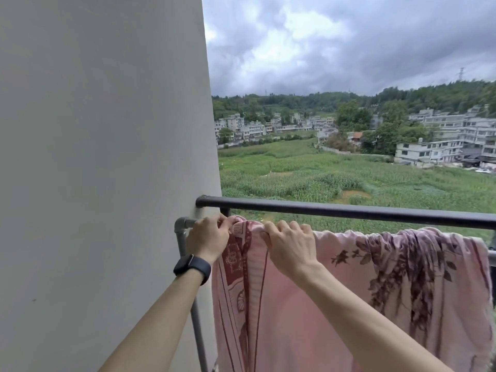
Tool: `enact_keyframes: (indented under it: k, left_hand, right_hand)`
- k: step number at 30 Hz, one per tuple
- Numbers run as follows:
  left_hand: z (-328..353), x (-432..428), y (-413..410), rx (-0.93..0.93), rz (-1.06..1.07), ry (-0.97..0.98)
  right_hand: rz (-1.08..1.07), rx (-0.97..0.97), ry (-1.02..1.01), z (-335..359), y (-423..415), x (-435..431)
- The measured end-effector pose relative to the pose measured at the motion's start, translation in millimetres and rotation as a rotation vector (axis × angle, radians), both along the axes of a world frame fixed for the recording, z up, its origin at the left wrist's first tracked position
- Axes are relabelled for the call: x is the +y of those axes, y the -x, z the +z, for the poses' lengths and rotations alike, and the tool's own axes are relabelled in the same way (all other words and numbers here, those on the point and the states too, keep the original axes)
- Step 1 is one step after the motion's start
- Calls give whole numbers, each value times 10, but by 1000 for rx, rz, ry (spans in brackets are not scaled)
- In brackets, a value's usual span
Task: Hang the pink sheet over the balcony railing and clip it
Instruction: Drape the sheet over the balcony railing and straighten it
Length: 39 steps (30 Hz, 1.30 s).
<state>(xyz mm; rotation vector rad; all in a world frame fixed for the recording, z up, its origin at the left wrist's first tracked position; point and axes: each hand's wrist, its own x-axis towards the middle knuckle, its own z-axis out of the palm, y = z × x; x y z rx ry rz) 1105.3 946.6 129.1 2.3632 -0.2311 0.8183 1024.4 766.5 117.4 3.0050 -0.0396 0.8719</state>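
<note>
The pink sheet (335, 285) with dark red floral print hangs draped over a lower grey rail, which it hides almost fully. My left hand (208, 238), with a dark watch on its wrist, pinches the sheet's bunched left end near the grey pipe elbow (181, 224). My right hand (291, 247) grips the top fold of the sheet just to the right of it. No clip is visible in either hand; the fingers hide what is between them.
A dark metal balcony railing (349, 210) runs across above and beyond the sheet. A grey-white wall (102, 157) fills the left side. A grey vertical pipe (197, 326) descends below the elbow. Fields and buildings lie far beyond.
</note>
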Motion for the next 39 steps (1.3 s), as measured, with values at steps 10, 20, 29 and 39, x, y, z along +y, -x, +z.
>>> enact_keyframes:
  k: [10,20,29,39]
  left_hand:
    - [375,261,-299,316,31,809]
    - [-290,-592,543,310,-295,129]
    - [-149,-284,296,650,-848,752]
    - [79,135,-14,593,-464,982]
  right_hand:
    - [-126,-201,-77,32,409,-981]
    - [6,-180,-121,-47,306,-378]
    - [57,-317,3,-268,285,-667]
    - [-112,-243,-145,-108,310,-682]
